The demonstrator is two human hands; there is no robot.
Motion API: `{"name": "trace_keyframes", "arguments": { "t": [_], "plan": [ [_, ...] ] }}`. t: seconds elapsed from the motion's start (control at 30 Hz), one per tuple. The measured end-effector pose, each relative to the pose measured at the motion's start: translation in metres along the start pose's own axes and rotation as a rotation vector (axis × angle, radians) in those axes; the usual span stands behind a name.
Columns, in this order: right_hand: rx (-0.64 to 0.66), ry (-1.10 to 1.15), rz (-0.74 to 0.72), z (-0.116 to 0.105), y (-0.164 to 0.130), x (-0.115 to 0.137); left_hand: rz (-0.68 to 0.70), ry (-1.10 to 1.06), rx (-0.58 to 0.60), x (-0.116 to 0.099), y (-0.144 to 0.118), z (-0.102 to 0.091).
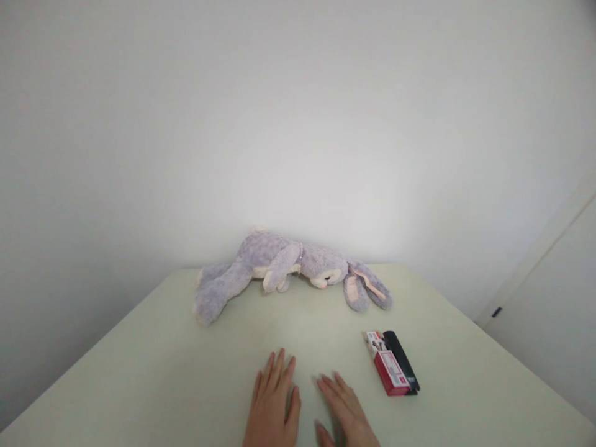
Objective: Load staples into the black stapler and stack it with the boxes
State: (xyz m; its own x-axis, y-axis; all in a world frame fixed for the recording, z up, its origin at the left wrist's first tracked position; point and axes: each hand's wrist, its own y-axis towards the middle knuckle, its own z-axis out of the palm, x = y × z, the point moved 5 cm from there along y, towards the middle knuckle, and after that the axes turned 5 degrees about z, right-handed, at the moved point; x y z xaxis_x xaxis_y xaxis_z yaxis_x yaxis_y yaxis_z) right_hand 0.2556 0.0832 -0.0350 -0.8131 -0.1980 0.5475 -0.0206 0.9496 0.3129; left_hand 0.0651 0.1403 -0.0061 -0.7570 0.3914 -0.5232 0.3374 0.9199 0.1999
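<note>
My left hand [274, 403] lies flat on the pale table [139, 372], fingers spread and holding nothing. Beside it my right hand [345, 413] also rests palm down, empty, fingers pointing up and left. Just right of my right hand lies a small red and white box [386, 365] with a black stapler [403, 360] against its far side. A grey-purple plush rabbit [279, 267] lies on its side at the back of the table, ears to the right, legs to the left.
A plain white wall rises right behind the table's far edge. A white door or cabinet front [549, 292] with a small dark fitting stands at the right.
</note>
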Motion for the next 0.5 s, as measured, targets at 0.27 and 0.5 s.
{"name": "trace_keyframes", "arguments": {
  "t": [0.27, 0.5],
  "plan": [
    [0.144, -0.325, 0.049, 0.008, 0.031, 0.038, 0.001, 0.353, 0.030, 0.046, -0.022, -0.010],
    [0.180, -0.339, 0.071, 0.013, 0.032, 0.036, 0.000, 0.350, 0.036, 0.047, -0.022, -0.008]
  ]
}}
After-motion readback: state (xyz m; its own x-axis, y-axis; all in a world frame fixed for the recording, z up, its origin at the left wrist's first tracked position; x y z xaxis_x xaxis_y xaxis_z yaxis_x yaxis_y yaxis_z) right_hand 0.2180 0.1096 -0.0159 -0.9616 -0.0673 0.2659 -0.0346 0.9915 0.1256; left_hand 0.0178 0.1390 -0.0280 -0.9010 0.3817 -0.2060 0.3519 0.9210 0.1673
